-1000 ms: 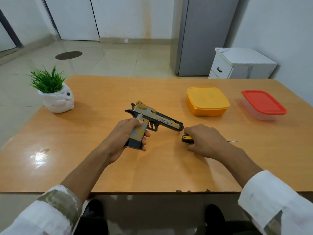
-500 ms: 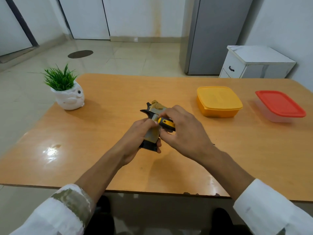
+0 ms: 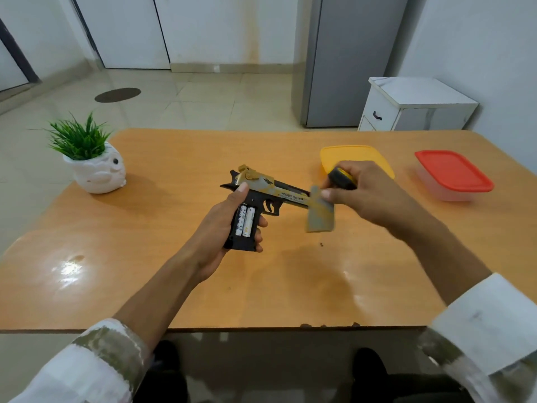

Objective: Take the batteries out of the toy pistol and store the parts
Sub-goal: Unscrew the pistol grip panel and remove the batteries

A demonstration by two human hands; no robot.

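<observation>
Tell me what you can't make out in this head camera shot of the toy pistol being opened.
Head view:
- screwdriver: only the handle end shows; the right hand hides the shaft.
- battery cover: motion-blurred, its details unreadable; it also hides the toy pistol's muzzle.
- speck on the table: too small to tell whether it is a screw.
- batteries: labels too small to read.
- yellow container: lid hides contents.

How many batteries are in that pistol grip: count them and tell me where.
2. One battery lies at the left of the open compartment in the grip of the toy pistol, the second battery right beside it. Others may be hidden underneath.
</observation>
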